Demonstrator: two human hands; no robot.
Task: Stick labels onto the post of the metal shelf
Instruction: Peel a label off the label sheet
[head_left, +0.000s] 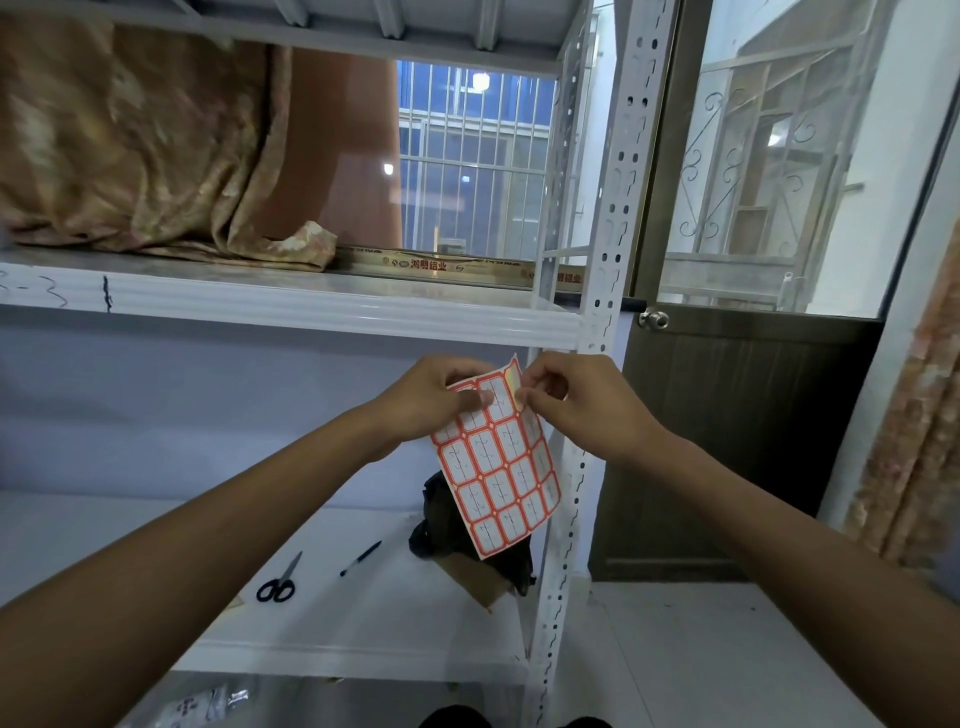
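Observation:
A sheet of red-bordered white labels (501, 467) hangs in front of me, tilted, with handwriting on the labels. My left hand (431, 397) pinches the sheet near its top with thumb on the front. My right hand (576, 400) pinches the sheet's top right corner, where a yellowish bare patch of backing shows. The white perforated post of the metal shelf (621, 171) rises just behind and right of my hands and continues down below them.
Scissors (279, 581) and a black pen (361, 558) lie on the lower white shelf (130, 525), beside a dark bag on cardboard (467, 535). Brown cloth (135, 150) sits on the upper shelf. A door with a knob (654, 318) stands right of the post.

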